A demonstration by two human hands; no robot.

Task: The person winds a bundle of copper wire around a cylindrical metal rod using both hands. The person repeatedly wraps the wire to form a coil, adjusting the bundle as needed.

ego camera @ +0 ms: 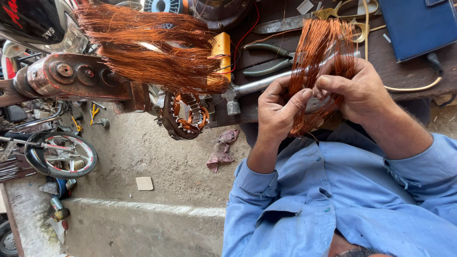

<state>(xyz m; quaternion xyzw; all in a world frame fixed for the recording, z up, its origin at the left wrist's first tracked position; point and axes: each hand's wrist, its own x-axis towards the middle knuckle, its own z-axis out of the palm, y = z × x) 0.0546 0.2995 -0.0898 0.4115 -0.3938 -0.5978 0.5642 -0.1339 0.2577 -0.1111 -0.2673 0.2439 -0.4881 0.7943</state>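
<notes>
Both hands are closed on a bundle of copper wire [318,62], held just above the tabletop [409,76] edge. The left hand [278,112] pinches strands between thumb and fingers low on the bundle; the right hand [359,93] grips the bundle from the other side, thumb pressed against the wire. Just beside them lie pliers [266,59] and a hammer [252,88]. A dark blue flat case [419,26] lies at the tabletop's far corner, scissors [350,16] near it. Further left, a larger mass of copper wire [157,47] hangs over a motor stator [185,116].
</notes>
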